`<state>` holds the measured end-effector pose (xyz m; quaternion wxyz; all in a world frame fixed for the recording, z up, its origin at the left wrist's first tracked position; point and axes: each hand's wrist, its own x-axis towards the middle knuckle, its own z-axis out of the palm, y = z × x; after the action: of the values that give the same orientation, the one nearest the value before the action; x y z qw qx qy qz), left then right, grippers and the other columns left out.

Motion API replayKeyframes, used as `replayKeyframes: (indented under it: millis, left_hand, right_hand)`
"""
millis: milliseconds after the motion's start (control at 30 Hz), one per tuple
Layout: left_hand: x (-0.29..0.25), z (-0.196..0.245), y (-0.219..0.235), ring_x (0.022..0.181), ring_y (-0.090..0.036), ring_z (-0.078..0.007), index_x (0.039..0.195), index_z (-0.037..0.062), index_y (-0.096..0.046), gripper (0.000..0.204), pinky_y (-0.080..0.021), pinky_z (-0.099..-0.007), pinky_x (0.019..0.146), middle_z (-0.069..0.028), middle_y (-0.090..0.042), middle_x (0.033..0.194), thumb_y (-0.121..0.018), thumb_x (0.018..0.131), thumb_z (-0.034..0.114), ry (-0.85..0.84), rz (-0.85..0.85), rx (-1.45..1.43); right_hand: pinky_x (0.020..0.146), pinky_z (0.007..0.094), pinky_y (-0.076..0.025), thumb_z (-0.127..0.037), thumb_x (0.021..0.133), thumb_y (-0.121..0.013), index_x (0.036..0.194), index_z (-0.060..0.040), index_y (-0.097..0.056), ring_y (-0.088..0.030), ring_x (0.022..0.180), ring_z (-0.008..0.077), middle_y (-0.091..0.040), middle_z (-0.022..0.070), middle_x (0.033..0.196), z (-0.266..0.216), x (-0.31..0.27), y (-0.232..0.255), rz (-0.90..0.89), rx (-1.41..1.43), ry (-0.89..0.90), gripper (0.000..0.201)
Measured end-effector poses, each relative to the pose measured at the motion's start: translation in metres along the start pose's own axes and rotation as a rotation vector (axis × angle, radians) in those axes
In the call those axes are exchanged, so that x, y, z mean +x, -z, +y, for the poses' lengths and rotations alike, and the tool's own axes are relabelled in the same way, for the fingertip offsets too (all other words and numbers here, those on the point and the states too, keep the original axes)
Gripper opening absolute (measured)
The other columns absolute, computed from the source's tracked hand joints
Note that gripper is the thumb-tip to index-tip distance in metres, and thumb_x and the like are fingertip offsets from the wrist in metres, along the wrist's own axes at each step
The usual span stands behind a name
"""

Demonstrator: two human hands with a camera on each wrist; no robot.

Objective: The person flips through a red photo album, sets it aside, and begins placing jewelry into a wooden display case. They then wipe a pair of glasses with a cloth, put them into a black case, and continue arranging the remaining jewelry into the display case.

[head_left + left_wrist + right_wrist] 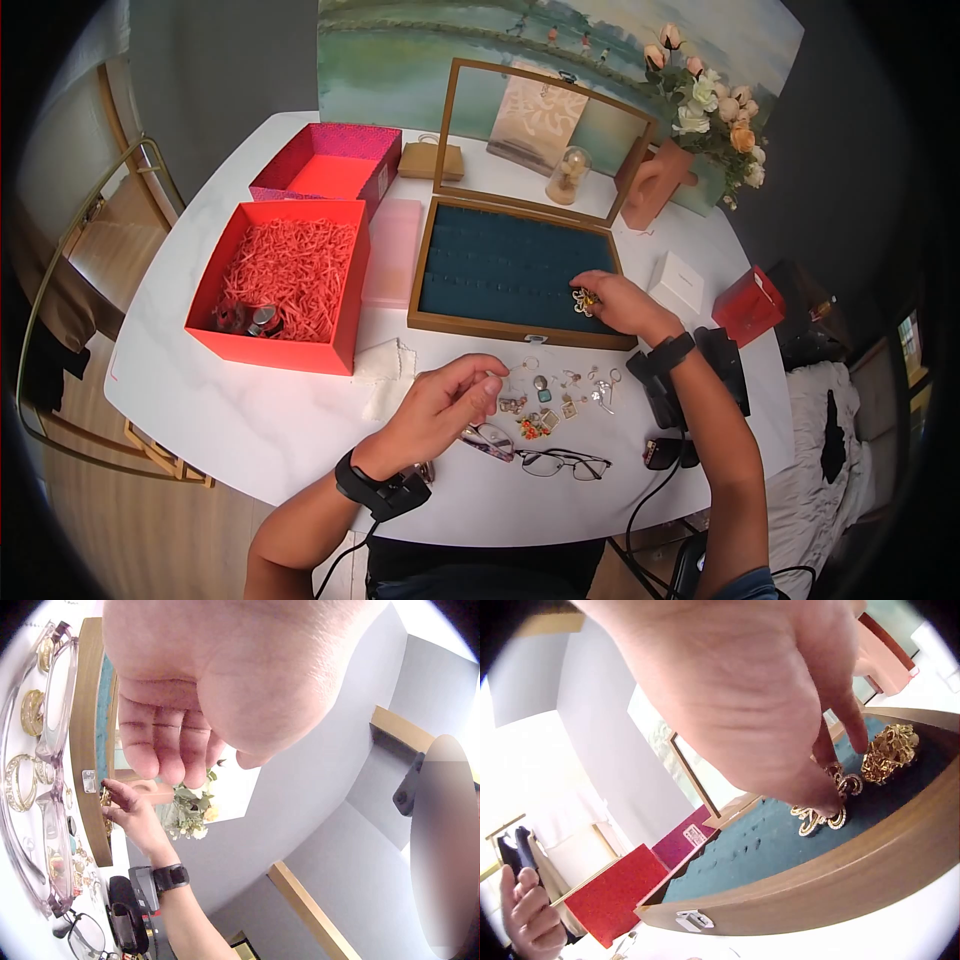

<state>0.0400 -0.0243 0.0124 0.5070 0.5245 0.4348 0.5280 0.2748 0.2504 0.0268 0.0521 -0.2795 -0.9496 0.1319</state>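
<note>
L hand (448, 398) hovers just above the table (230, 400), fingers curled loosely w/ thumb near fingertips; can't tell if it pinches anything, nothing visible in it. Just below/near side of it: eyeglasses (562, 463) and a clear-framed pair (490, 438) lying flat. Just beside its fingertips, to the R: scatter of small jewelry pieces (560, 390), rings, charms, pendants, spread on the tabletop.

R hand (622, 302) is beyond that scatter, reaching over the near wooden rim of the jewelry case (505, 327). Thumb and fingers pinch a gold ornate earring (838, 786), pressed down at the teal lining, near-R corner of the case. Touching or just beside it on the lining: a second matching gold piece (817, 818), nearer the rim; a gold chain cluster (889, 748) just past the fingertips.

To the R of the R hand: white box (677, 283), red box (750, 305). Case's glass lid (545, 140) stands open behind it. Well to the L of L hand: red box w/ paper shred (285, 270), its lid (330, 165) farther back. Far end: flower vase (660, 180), small glass dome (568, 175).
</note>
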Motion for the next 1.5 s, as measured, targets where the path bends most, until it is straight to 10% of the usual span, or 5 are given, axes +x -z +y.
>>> replayKeyframes:
  millis: [700,1500]
  left_hand:
    - [-0.001,0.000,0.000,0.078,-0.056,-0.0083,0.118,-0.0006,-0.060,0.029,-0.048,-0.0253,0.073,-0.0015,-0.059,0.084,-0.048,0.107,0.024,0.013,-0.008,0.019]
    - [0.000,0.000,-0.001,0.078,-0.056,-0.0082,0.117,-0.0008,-0.060,0.028,-0.048,-0.0252,0.074,-0.0017,-0.061,0.084,-0.048,0.107,0.022,0.038,-0.015,0.038]
  right_hand:
    - [0.081,0.0382,-0.051,-0.011,0.080,-0.080,0.109,-0.0041,-0.065,-0.063,0.091,0.0290,-0.065,0.0128,0.099,-0.009,-0.004,0.011,-0.083,0.045,-0.161,0.033]
    - [0.095,0.0367,-0.049,-0.011,0.075,-0.081,0.118,-0.0011,-0.067,-0.061,0.106,0.0319,-0.063,0.0161,0.112,0.014,-0.031,0.023,-0.071,-0.106,-0.166,0.046]
